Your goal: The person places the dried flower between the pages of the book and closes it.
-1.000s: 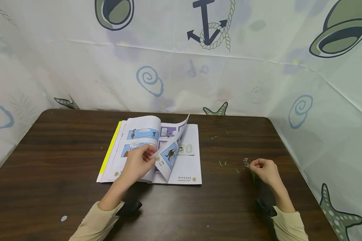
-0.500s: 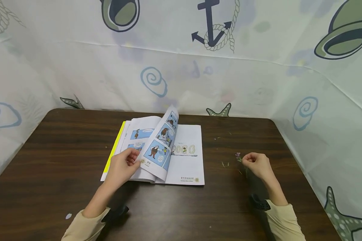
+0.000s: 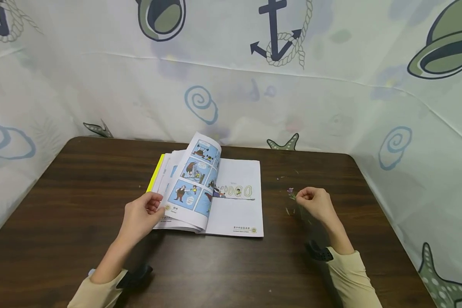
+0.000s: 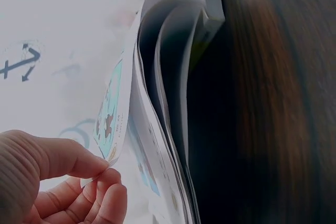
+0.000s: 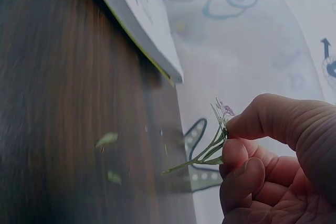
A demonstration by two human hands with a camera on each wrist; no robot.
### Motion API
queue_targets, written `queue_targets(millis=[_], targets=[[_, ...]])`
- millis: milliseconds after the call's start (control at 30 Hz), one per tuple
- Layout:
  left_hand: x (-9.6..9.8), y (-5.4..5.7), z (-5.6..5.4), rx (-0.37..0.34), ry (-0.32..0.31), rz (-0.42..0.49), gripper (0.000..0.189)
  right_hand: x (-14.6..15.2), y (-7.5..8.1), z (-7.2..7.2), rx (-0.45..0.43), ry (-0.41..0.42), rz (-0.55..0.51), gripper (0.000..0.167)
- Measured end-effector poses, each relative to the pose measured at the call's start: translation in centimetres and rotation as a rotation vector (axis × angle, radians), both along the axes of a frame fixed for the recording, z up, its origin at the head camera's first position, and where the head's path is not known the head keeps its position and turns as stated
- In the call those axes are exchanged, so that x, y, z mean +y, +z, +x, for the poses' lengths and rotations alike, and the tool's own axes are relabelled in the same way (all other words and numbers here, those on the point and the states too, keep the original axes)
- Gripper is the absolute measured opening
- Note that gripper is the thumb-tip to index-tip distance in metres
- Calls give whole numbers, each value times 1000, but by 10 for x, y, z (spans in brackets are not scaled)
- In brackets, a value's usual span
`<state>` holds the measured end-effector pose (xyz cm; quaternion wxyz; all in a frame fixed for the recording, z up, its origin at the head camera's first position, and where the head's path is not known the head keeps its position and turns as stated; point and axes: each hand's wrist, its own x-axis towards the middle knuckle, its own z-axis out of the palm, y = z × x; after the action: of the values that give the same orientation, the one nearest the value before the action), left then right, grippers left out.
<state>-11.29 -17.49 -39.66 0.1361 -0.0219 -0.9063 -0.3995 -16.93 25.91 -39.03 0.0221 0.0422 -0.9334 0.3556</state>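
An open comic book (image 3: 236, 214) with a yellow cover edge lies on the dark wooden table. My left hand (image 3: 140, 214) pinches the lower outer corner of one page (image 3: 192, 184), which arches up from the spine toward the left. In the left wrist view, thumb and index finger grip that page (image 4: 113, 114) above the fanned pages below it. To the right of the book, my right hand (image 3: 315, 203) pinches a small sprig with a purple flower (image 3: 290, 191) between thumb and index finger. Its green stem (image 5: 194, 160) points away from the fingers in the right wrist view.
Small bits of leaf (image 5: 107, 140) and stem lie on the table (image 3: 223, 273) between the book and the right hand. A pale petal (image 3: 91, 271) lies by the left sleeve. A printed cloth (image 3: 231, 77) hangs along the table's back and sides.
My left hand has drawn the page leftward, over the left-hand pages, uncovering more of the right page. My right hand, still holding the sprig, has shifted left toward the book.
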Motion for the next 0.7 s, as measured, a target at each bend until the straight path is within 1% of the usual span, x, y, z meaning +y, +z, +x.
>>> queue_targets(millis=[267,367,567,700], targets=[[-13,-6,3,16,30,-18,15,-21,1,-9,25,51,-14,4],[-17,-7,3,18,41,-26,15,-30,3,-13,30,64,-34,4],[-23,-8,4,12,59,-46,16,-48,5,-18,24,103,-83,4],[-26,-9,5,3,65,-54,16,-60,5,-22,31,117,-94,4]])
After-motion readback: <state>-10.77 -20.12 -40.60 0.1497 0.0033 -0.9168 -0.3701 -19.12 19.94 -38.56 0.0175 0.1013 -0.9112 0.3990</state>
